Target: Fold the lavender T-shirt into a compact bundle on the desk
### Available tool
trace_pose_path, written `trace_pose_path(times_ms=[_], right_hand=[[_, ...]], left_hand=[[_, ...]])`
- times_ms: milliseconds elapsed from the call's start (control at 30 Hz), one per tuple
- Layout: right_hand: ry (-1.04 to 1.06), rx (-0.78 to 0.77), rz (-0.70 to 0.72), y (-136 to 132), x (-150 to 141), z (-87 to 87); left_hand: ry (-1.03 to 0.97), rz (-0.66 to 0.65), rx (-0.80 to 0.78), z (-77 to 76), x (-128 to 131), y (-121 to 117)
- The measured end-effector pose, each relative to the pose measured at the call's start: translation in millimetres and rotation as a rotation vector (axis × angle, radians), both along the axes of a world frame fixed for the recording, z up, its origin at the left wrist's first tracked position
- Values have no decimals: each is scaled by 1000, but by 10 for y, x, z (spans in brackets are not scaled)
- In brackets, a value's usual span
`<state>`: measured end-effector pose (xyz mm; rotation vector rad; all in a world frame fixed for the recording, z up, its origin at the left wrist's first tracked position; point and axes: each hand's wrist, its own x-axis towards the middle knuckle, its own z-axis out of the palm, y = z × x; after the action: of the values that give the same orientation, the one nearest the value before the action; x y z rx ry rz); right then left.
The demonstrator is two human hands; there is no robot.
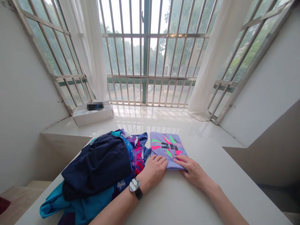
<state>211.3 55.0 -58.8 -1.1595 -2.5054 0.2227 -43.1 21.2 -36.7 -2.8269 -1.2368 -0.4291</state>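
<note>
A folded lavender T-shirt [156, 136] with a pink, green and black print lies as a neat rectangle on the white table. My left hand [156, 167], wearing a watch [134, 185] on the wrist, rests its fingers on the near left corner of the shirt. On the near right part of the same shirt, my right hand [192, 169] lies with its fingers stretched over the fabric. What the undersides of both hands touch is hidden. Just left of the shirt is a loose heap of clothes, with a dark navy garment [100, 159] on top and a teal garment [93, 203] beneath.
A white open box [93, 117] stands on the glossy window sill [138, 117] at the back left. Behind it are a barred window [145, 56] and white curtains [206, 72]. The white table [211, 200] has side edges that drop off left and right.
</note>
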Motion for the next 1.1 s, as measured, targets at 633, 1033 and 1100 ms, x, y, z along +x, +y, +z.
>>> trace_pose_path(times_ms=[633,1033,1100], right_hand=[[94,-625,53,-376,31,646],[466,-714,-263,-135,275,560],[486,-755,-315,-125,295,546]], left_hand=[[-79,-182,-454,473,-79,-201],[-516,117,-626,337,-273,129],[-535,197,-610,298,-271,161]])
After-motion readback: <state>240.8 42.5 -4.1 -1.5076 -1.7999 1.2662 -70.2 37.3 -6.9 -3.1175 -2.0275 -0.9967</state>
